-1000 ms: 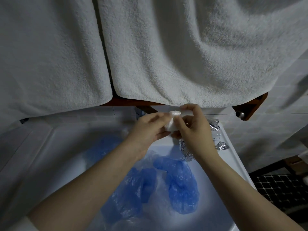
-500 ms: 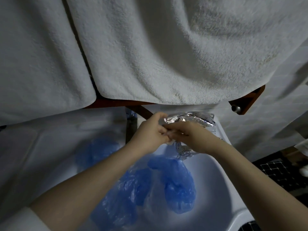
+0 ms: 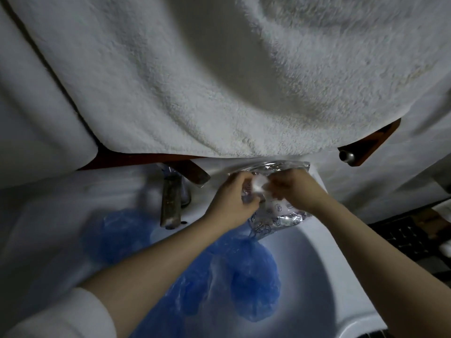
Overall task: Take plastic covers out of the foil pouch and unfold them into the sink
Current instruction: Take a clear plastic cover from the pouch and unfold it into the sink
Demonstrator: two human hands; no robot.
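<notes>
Fingers [image 3: 251, 182] of your left hand [image 3: 231, 203] curl around a small folded white plastic cover [image 3: 258, 186], pinching it from the left; the fingers of your right hand [image 3: 296, 191] are curled as well and meet that same wad from the right (the grip is blurred, so just how much of it each hand holds cannot be told); the two hands sit almost knuckle to knuckle, with the cover between them. Directly behind and beneath both hands lies the foil pouch [image 3: 280, 215], silvery and crinkled, with printed marks on its lower face; it rests on the back right part of the sink's rim, its lower edge hanging over the basin, and its upper edge shows above your fingers, near the hem of the towel. Your forearms run back toward the bottom of the view, the left one ending in a white sleeve [image 3: 61, 315].

Below your hands the white sink [image 3: 324, 276] holds unfolded blue plastic covers [image 3: 251, 284], loose and rumpled in the basin; one more blue cover [image 3: 119, 235] lies on the left part of the sink, beside the faucet [image 3: 172, 203]. The faucet stands left of your left hand, well apart from the pouch.

Above everything hangs a large white towel [image 3: 244, 81] over a reddish-brown wooden rail [image 3: 373, 145]; a second white towel [image 3: 36, 106] hangs at the left. Dark tiled floor [image 3: 410, 237] shows at the right edge.
</notes>
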